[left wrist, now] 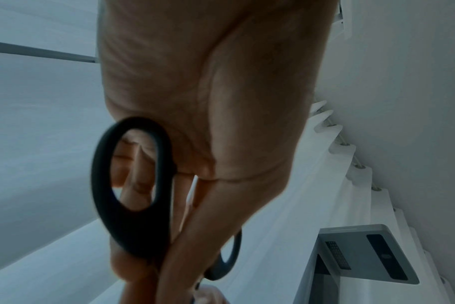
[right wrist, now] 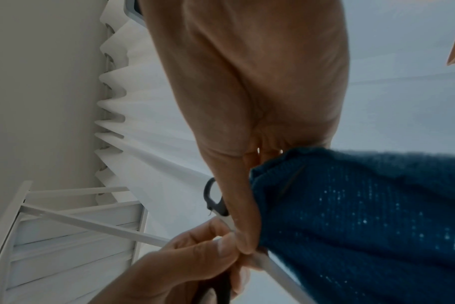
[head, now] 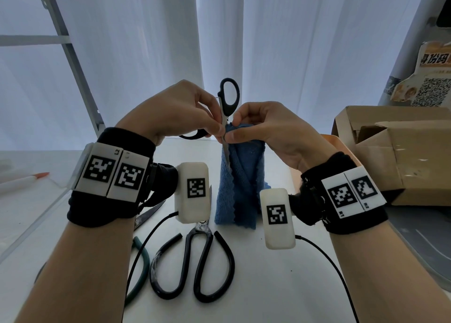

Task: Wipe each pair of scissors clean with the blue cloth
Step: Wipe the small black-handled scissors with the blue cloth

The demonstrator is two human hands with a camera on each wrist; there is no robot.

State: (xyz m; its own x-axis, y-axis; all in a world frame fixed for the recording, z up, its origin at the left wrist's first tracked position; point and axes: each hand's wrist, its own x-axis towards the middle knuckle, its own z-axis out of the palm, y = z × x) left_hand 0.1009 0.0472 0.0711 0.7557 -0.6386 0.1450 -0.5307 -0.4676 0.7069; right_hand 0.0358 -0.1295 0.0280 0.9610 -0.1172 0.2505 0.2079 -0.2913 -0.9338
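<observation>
From the head camera, black-handled scissors (head: 225,117) were held upright over the bench (head: 244,286) by the left hand (head: 170,112), blade down, touching the blue cloth (head: 240,183) pinched by the right hand (head: 263,124); three further scissors were counted; at the left wrist, a handle loop (left wrist: 133,185) was gripped; at the right wrist, cloth was pinched against the blade.

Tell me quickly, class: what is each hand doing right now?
Left hand: grips the black-handled scissors, held open.
Right hand: pinches the blue cloth around one blade.
</observation>
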